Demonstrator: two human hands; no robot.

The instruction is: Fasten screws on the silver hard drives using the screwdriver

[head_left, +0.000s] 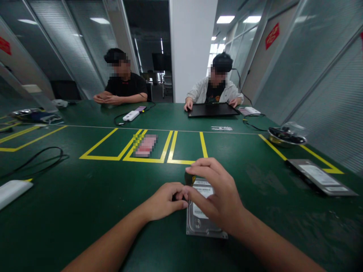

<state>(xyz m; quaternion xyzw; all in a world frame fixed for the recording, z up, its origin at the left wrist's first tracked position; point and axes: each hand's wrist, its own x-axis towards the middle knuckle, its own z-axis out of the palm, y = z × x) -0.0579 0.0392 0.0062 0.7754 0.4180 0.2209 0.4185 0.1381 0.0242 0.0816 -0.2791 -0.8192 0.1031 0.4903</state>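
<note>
A silver hard drive [202, 223] with a white label lies flat on the green table [85, 196] in front of me. My right hand [215, 192] arches over its far half, fingers curled down onto it. My left hand [164, 200] presses against the drive's left edge, fingertips meeting the right hand's fingers. A small dark part sits between the fingertips; what it is cannot be told.
A dark flat device [320, 176] lies at the right. A metal bowl [286, 136] with cables stands behind it. Yellow tape boxes [172, 151] mark the table's middle. Black cable [42, 156] and a white box [13, 190] lie left. Two people sit at the far side.
</note>
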